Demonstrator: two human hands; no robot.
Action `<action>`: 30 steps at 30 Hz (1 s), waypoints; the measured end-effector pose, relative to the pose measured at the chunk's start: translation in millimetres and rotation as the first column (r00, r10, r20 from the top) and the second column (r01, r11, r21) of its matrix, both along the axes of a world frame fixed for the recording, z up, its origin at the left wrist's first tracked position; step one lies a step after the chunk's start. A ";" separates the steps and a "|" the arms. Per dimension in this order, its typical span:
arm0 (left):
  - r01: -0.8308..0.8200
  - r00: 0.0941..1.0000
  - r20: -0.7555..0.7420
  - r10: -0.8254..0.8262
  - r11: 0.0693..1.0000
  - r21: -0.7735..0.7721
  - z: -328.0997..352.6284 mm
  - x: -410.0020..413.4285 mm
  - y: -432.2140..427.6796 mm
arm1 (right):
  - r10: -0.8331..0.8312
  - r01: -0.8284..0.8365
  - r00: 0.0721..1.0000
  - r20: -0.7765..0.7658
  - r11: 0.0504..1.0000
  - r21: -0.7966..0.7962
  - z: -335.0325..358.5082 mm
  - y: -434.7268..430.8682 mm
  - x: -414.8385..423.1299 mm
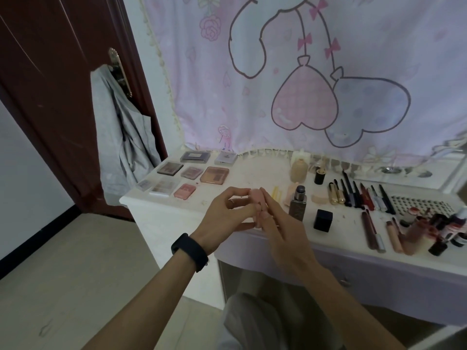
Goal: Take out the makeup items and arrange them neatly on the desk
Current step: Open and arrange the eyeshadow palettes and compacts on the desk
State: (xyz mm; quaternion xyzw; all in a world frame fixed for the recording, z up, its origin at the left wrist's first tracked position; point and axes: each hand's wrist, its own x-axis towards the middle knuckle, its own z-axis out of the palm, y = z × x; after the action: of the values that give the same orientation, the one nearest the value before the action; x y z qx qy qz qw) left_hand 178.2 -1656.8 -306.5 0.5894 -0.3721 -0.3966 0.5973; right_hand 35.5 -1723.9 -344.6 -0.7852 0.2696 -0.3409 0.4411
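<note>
Both my hands meet over the front edge of the white desk (161, 205). Between them is a small pink makeup item (256, 198), mostly hidden. My left hand (227, 218), with a black band on its wrist, pinches it with curled fingers. My right hand (280, 231) holds it from the right side with its fingers along it. Several eyeshadow palettes (213, 175) lie in rows at the desk's left. A row of pencils and brushes (358, 195) lies at the right.
A beige bottle (298, 170), a silver-capped bottle (298, 203) and a black cube (323, 220) stand mid-desk. Lip tubes and small bottles (417, 233) crowd the right front. A cartoon cloth hangs behind. A dark door with a grey garment (123, 137) is at the left.
</note>
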 end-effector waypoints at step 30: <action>-0.113 0.909 -0.388 0.151 0.987 0.118 -26.6 35.4 3.9 | -0.081 0.057 0.997 0.005 0.736 0.675 14.3 -18.9 48.7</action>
State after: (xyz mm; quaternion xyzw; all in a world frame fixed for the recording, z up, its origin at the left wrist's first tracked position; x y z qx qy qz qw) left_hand 213.6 -1652.9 -333.1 0.5480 -0.1843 -0.4829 0.6577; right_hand 84.2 -1742.8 -330.4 -0.5563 0.3961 -0.2497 0.6866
